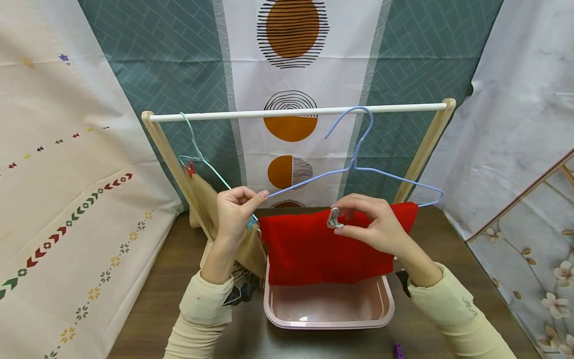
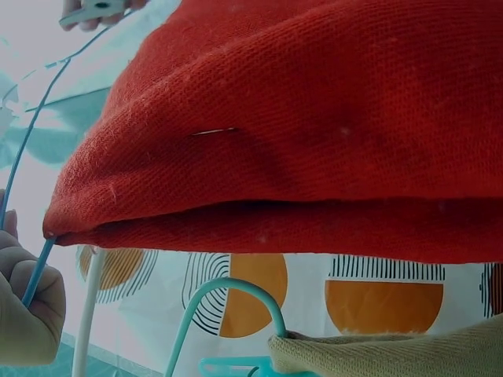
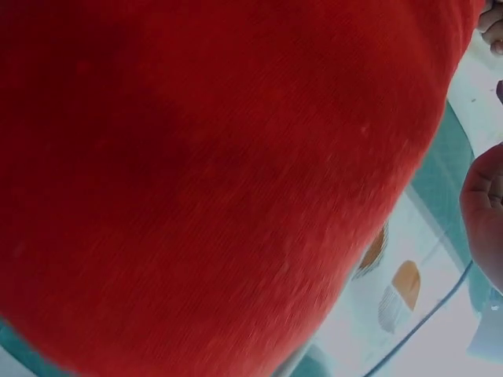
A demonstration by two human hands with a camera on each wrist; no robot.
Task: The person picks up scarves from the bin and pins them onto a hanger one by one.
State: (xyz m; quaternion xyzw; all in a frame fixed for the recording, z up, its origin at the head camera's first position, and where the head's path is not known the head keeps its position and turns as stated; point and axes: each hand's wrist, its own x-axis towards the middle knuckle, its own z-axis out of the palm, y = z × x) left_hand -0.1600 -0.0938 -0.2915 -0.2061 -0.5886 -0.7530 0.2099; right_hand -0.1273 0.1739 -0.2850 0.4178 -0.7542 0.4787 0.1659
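Note:
My left hand (image 1: 233, 214) grips the left end of a blue clothes hanger (image 1: 309, 182) between thumb and curled fingers. A red knit cloth (image 1: 323, 254) hangs folded over the hanger's lower part, which it hides. My right hand (image 1: 376, 224) pinches a small grey clothespin (image 1: 333, 219) in front of the cloth's upper edge, right of the middle. In the left wrist view, the clothespin (image 2: 98, 6) shows at the top left and the hanger (image 2: 39, 271) runs into the cloth's corner. The hanger's hook overlaps the rail in the head view; I cannot tell whether it rests there.
A wooden rack with a white rail (image 1: 242, 114) spans the back. On its left, a mint hanger (image 1: 211, 167) carries a tan cloth (image 1: 207, 199) with a red clothespin (image 1: 190, 170). Below the red cloth stands a pink basin (image 1: 329, 325); a purple clothespin (image 1: 398, 351) lies near the front.

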